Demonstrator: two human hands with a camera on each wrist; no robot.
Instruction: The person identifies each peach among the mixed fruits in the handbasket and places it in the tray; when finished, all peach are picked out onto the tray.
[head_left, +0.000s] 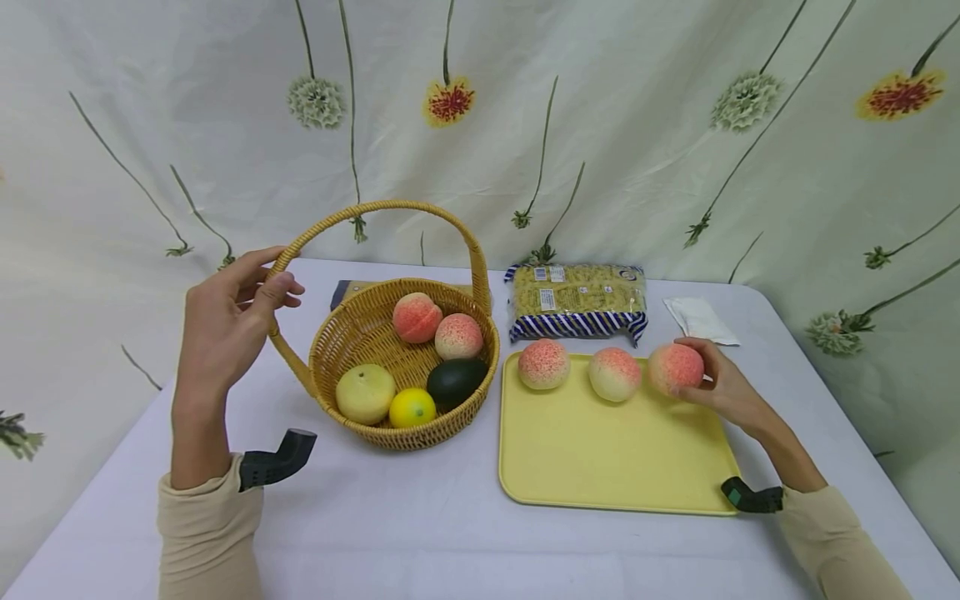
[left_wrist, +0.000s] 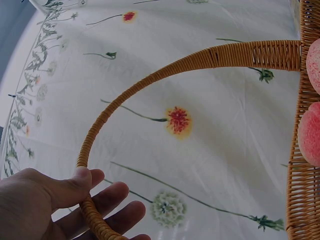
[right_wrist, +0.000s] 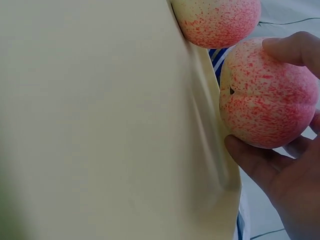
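Observation:
My left hand [head_left: 228,321] holds the arched handle [head_left: 390,206] of a wicker basket [head_left: 352,329], thumb and fingers round its left side, as the left wrist view also shows. Inside the basket lie two peaches [head_left: 417,317], a pale yellow round fruit [head_left: 365,394], a lemon [head_left: 412,408] and a dark green avocado-like fruit [head_left: 456,382]. At the tray's far right corner, my right hand [head_left: 723,383] grips a pink peach [right_wrist: 270,95] between thumb and fingers. Two more peaches [head_left: 615,373] sit along the far edge of the yellow tray [head_left: 615,458], left of that hand.
A bag of pasta [head_left: 577,300] with blue-striped ends lies behind the tray. To its right is a small white packet [head_left: 701,320]. A flat brown object [head_left: 360,289] shows partly behind the basket. A flower-printed cloth [head_left: 600,125] hangs at the table's back edge.

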